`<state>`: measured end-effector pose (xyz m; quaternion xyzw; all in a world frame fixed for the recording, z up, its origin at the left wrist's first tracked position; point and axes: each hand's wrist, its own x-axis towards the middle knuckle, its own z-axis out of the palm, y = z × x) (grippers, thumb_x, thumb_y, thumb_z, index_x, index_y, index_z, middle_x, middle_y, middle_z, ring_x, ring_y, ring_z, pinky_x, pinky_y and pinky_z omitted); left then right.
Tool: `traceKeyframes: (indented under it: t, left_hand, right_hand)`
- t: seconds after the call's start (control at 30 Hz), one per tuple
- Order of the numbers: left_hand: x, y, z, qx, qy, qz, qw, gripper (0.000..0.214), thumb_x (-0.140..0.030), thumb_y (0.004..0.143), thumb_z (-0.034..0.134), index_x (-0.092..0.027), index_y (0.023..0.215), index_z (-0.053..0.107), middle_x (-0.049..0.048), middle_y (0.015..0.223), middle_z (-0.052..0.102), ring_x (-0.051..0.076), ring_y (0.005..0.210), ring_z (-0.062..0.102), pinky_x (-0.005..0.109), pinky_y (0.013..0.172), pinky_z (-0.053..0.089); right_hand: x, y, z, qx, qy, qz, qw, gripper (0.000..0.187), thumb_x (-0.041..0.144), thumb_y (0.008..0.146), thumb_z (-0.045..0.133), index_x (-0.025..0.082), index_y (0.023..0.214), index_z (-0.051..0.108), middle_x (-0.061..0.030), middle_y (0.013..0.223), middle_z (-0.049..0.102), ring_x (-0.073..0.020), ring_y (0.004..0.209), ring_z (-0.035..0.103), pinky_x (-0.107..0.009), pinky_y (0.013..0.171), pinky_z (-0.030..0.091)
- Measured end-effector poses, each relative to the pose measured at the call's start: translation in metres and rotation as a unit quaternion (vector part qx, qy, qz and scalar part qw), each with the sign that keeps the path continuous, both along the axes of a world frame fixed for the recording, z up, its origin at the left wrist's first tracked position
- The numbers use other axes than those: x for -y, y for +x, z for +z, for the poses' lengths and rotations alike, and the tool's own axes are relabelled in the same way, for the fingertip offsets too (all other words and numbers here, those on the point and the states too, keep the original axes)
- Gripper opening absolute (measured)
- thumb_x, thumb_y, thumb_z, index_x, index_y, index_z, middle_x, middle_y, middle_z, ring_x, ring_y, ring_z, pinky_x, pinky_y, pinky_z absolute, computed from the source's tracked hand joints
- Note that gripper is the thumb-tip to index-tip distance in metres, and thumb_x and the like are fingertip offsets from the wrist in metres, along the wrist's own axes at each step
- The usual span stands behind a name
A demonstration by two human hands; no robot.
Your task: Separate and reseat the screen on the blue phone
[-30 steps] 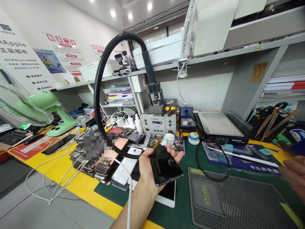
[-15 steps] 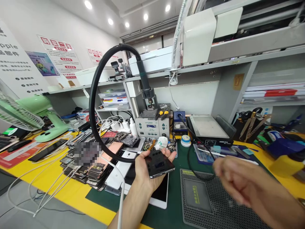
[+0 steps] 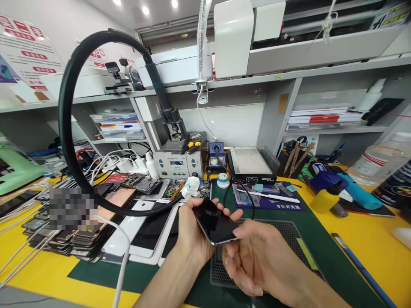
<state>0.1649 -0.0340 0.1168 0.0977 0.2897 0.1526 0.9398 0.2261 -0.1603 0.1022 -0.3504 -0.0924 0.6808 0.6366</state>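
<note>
A black smartphone (image 3: 214, 222) with a glossy face lies tilted in my left hand (image 3: 192, 233). My left palm supports it from below, with the thumb along its left edge and the fingertips showing past the far right edge. My right hand (image 3: 261, 256) is at the phone's near right corner, its thumb and index finger on that corner and the other fingers curled below. Beneath my hands is a grey perforated mat (image 3: 289, 235) on the green work mat (image 3: 105, 276). Just beyond the phone sits a crumpled white wad (image 3: 192, 187).
A black hose (image 3: 66, 115) arches on the left from the grey soldering station (image 3: 176, 164). Stacked phone parts (image 3: 86, 244) and white-framed tablets (image 3: 150, 235) lie left. A hot plate (image 3: 250, 164), a yellow bottle (image 3: 326, 199) and a blue-handled brush (image 3: 362, 267) stand or lie rightward.
My right hand has come in from the right and now meets the phone's near corner. The phone has turned slightly in my left hand. The view has swung to the right.
</note>
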Motion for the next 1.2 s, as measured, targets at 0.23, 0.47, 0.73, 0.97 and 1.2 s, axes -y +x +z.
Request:
traceKeyframes:
  t: [0.23,0.47,0.73,0.97,1.2]
  left_hand:
    - [0.0007,0.002,0.0019,-0.013,0.024,0.01,1.0,0.017,-0.022,0.074,0.052,-0.011,0.086,0.057,0.0066,0.068,0.055,0.021,0.058,0.059,0.055,0.08,0.059]
    - [0.0018,0.0013,0.0032,-0.023,0.02,0.017,0.999,0.012,-0.023,0.073,0.053,-0.014,0.081,0.057,0.005,0.063,0.056,0.02,0.054,0.059,0.055,0.079,0.059]
    - [0.0017,0.0016,0.0024,-0.026,0.021,0.028,0.999,0.013,-0.023,0.073,0.053,-0.014,0.081,0.057,0.0042,0.063,0.056,0.02,0.054,0.059,0.055,0.078,0.059]
    - [0.0018,0.0021,0.0019,-0.017,0.031,0.034,0.999,0.014,-0.023,0.073,0.052,-0.014,0.083,0.056,0.003,0.062,0.055,0.019,0.053,0.057,0.054,0.08,0.059]
    - [0.0015,0.0006,0.0034,-0.01,0.039,0.023,0.999,0.019,-0.025,0.074,0.051,-0.012,0.087,0.057,0.0041,0.065,0.055,0.019,0.054,0.058,0.054,0.081,0.059]
  right_hand:
    - [0.0005,0.0033,-0.002,-0.056,-0.02,0.002,0.998,0.022,0.027,0.069,0.055,0.01,0.06,0.066,-0.0073,0.054,0.066,-0.0093,0.03,0.049,-0.017,0.03,0.024]
    - [-0.0006,0.0032,-0.0031,-0.063,-0.033,-0.004,0.997,0.022,0.026,0.065,0.056,0.009,0.056,0.066,-0.006,0.051,0.064,-0.008,0.028,0.046,-0.017,0.029,0.025]
    - [-0.0003,0.0024,-0.0043,-0.054,-0.034,-0.015,0.998,0.02,0.024,0.065,0.058,0.009,0.057,0.067,-0.0049,0.05,0.063,-0.0068,0.028,0.044,-0.016,0.03,0.026]
    - [-0.0008,0.0018,-0.0055,-0.04,-0.039,-0.018,0.998,0.02,0.023,0.064,0.057,0.009,0.054,0.067,-0.0042,0.047,0.062,-0.0056,0.027,0.041,-0.016,0.03,0.025]
    - [0.0012,0.0012,-0.0038,-0.035,-0.018,-0.015,0.999,0.022,0.026,0.066,0.058,0.008,0.06,0.069,-0.0084,0.054,0.067,-0.0087,0.031,0.048,-0.017,0.031,0.026]
